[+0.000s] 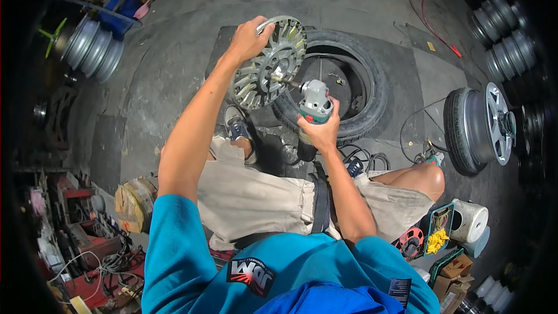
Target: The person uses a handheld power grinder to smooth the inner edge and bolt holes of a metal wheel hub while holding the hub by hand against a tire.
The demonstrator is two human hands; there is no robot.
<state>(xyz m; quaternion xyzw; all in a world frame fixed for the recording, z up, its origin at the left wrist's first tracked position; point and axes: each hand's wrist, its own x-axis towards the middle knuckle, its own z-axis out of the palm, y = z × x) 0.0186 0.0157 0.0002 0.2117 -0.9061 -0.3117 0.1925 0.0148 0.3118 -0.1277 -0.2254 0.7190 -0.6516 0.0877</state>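
Note:
My left hand (250, 40) is wrapped round the upper rim of a silver multi-spoke alloy wheel (285, 55), holding it up on edge and tilted. In my right hand (323, 132) is a power grinder (315, 97) with a grey metal head and a green and dark body. A thin bit sticks out from its head to the left and reaches the wheel near its hub; whether it touches the metal I cannot tell. Under and behind the wheel and grinder, a black tyre (376, 87) lies flat on the floor, partly covered by both.
A wheel with a tyre (460, 134) stands at the right. Bare rims are stacked at the left (93, 52) and far right (514, 52). A red hose (426, 9) and black cables (372, 160) lie on the floor. Red machinery (96, 244) fills the lower left; white buckets (469, 221) stand lower right.

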